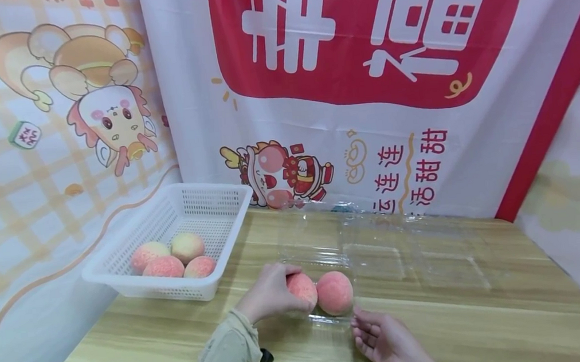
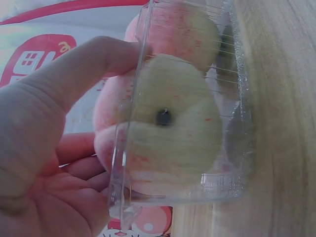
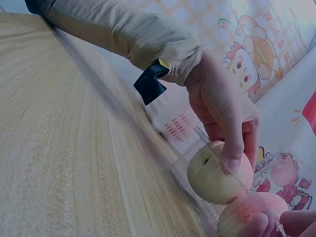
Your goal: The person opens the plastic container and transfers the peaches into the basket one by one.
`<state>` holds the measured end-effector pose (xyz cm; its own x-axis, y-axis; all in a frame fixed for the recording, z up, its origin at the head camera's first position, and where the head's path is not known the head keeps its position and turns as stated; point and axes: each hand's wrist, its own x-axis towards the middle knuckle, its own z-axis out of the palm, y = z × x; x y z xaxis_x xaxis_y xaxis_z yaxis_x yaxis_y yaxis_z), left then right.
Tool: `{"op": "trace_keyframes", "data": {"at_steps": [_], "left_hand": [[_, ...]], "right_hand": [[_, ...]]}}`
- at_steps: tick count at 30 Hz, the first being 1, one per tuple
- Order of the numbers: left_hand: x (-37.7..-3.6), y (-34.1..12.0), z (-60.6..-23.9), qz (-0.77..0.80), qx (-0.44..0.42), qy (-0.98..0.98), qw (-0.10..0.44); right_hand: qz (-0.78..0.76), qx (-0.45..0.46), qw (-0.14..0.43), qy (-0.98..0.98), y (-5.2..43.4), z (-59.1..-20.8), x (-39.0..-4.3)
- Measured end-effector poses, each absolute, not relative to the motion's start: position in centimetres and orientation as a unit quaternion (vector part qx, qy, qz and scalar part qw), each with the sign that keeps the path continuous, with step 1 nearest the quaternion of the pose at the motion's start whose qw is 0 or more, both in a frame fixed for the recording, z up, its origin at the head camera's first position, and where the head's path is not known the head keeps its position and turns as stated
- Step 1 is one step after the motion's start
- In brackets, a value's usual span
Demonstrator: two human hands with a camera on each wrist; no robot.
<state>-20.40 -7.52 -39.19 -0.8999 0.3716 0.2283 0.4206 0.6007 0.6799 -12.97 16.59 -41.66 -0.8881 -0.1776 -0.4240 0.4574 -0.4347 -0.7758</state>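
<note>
My left hand (image 1: 274, 293) grips a pink and pale yellow peach (image 1: 302, 289) that sits in a clear plastic box. Through the box's clear wall (image 2: 217, 185), the left wrist view shows the peach's pale side with a dark spot. Beside it in the box lies a second peach (image 1: 335, 293). At the near right corner, my right hand (image 1: 389, 342) pinches the box's rim between thumb and fingers. The right wrist view shows its fingertips (image 3: 259, 226) against the rim, near the second peach.
A white perforated basket (image 1: 175, 289) stands at the left with several peaches (image 1: 164, 267) inside. Clear plastic packaging (image 1: 379, 253) lies behind and to the right of the peaches on the wooden table (image 1: 489, 330). A printed cloth (image 1: 194, 97) hangs behind the table.
</note>
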Motion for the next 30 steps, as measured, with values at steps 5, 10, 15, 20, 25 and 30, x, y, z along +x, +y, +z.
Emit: {"op": "trace_keyframes", "data": {"at_steps": [5, 10, 15, 20, 25, 30], "left_hand": [[-20.1, -7.8, -39.0, -0.447, -0.196, -0.872, 0.038], [-19.6, -7.7, -38.3, -0.492, -0.167, -0.852, 0.063], [-19.3, -7.7, -38.0, -0.551, -0.117, -0.823, 0.078], [-19.1, -7.8, -37.7, -0.584, -0.059, -0.804, 0.094], [-19.2, -7.8, -37.8, -0.589, -0.043, -0.800, 0.106], [-19.1, -7.7, -37.7, -0.600, -0.038, -0.792, 0.104]], "right_hand": [[-0.837, 0.138, 0.187, 0.496, 16.6, -41.7, -12.9], [-0.836, 0.135, 0.186, 0.498, 16.6, -41.7, -12.9], [-0.836, 0.137, 0.189, 0.497, 16.7, -41.6, -12.9], [-0.838, 0.137, 0.187, 0.495, 16.7, -41.6, -12.8], [-0.838, 0.139, 0.188, 0.493, 16.7, -41.6, -12.8], [-0.838, 0.139, 0.190, 0.491, 16.8, -41.7, -12.9]]}}
